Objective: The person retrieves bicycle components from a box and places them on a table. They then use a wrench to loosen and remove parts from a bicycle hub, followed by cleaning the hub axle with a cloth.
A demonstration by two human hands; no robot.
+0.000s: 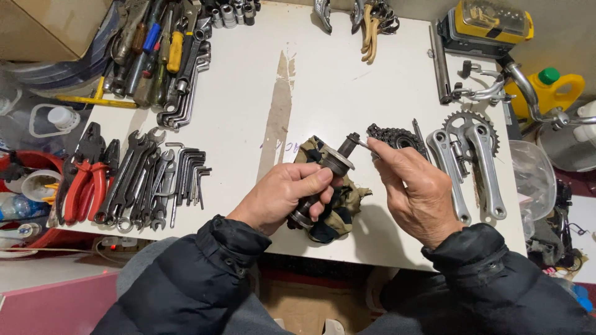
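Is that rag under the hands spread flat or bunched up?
Bunched up. The rag lies crumpled in folds on the white table, partly under the metal spindle held by the left hand.

A bike workshop: white bench (323, 80) lined with spanners (133, 183), pliers (84, 177), screwdrivers (152, 46), plus crank arms (469, 167) and a chain (394, 136).

Red-handled pliers (84, 183); yellow jug (552, 93), green cap; white table (323, 87).
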